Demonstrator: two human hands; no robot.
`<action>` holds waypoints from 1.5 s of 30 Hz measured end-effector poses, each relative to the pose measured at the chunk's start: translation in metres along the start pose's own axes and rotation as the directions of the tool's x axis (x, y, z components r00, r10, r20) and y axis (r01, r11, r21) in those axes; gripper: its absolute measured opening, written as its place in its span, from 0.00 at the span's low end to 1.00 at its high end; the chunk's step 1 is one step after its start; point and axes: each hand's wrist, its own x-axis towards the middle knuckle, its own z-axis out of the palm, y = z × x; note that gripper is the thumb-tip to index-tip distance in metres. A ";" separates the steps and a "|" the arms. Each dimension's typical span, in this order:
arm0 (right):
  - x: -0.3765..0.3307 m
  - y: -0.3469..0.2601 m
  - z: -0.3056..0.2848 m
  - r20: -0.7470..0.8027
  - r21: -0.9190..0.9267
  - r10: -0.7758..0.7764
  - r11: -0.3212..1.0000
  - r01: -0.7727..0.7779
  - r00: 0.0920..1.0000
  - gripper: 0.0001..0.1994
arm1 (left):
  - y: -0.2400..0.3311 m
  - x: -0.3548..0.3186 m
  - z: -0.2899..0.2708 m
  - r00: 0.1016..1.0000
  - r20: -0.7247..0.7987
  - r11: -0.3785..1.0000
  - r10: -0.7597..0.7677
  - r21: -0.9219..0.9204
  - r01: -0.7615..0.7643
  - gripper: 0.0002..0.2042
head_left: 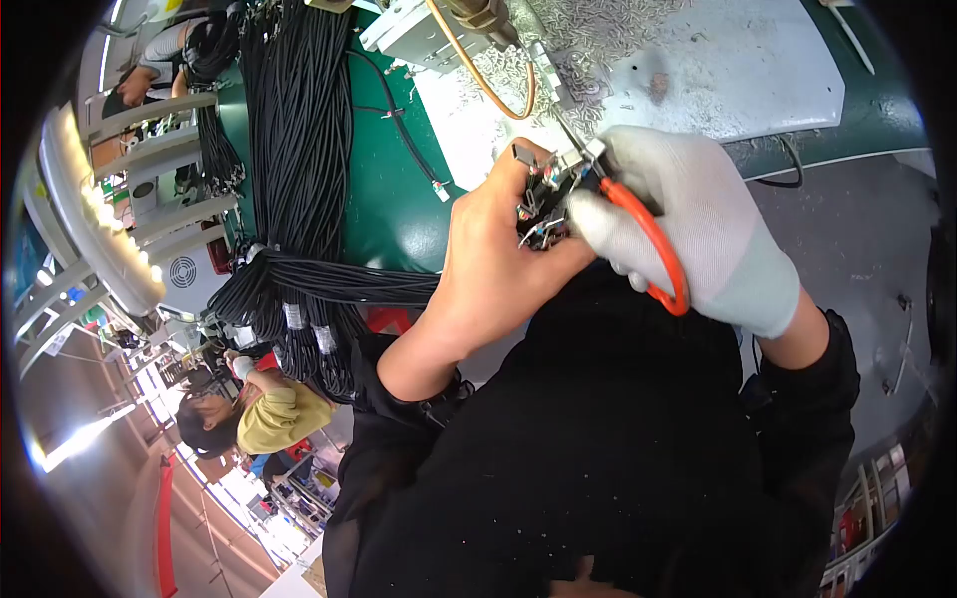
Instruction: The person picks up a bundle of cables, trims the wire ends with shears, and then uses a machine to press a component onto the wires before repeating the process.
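Observation:
My bare left hand (pixel 478 259) is closed around the ends of several black cables, whose small metal connectors (pixel 525 156) and stripped wires stick out between thumb and fingers. My right hand (pixel 688 204), in a pale knitted glove, grips a pair of red-handled pliers (pixel 660 244). The jaws are partly hidden by the glove and connectors, close to the cable ends. Both hands are together over the near edge of the green table (pixel 414 234). From my left hand the cables run leftward to a bunch.
Thick bundles of black cable (pixel 294 120) cover the table's left side. A metal machine (pixel 414 35) with a yellowish tube stands at the back. Metal clippings (pixel 618 35) litter a white sheet (pixel 748 75). A person in yellow (pixel 284 414) sits at lower left, beyond a lit lamp (pixel 95 219).

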 end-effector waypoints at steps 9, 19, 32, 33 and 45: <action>-0.025 -0.020 0.003 0.049 0.341 0.320 0.885 -0.317 0.946 0.10 | 0.014 -0.022 0.001 0.998 -0.011 0.995 -0.061 -0.077 0.060 0.17; -0.034 -0.005 0.005 -0.076 0.293 0.170 0.946 -0.141 0.982 0.10 | 0.010 -0.029 -0.010 0.990 0.139 0.934 -0.010 -0.354 0.059 0.15; -0.037 -0.004 0.014 -0.301 -0.086 -0.003 0.996 -0.024 0.954 0.09 | 0.017 -0.028 -0.002 0.996 0.003 0.921 0.087 -0.382 -0.079 0.10; -0.037 -0.009 0.013 -0.260 0.007 0.082 0.996 -0.083 0.962 0.09 | 0.017 -0.027 -0.002 0.996 0.003 0.920 0.087 -0.383 -0.079 0.10; -0.050 0.013 0.028 -0.231 -0.704 -0.492 0.680 0.205 0.839 0.09 | 0.017 -0.021 0.007 0.983 -0.181 0.934 0.031 -0.346 -0.093 0.08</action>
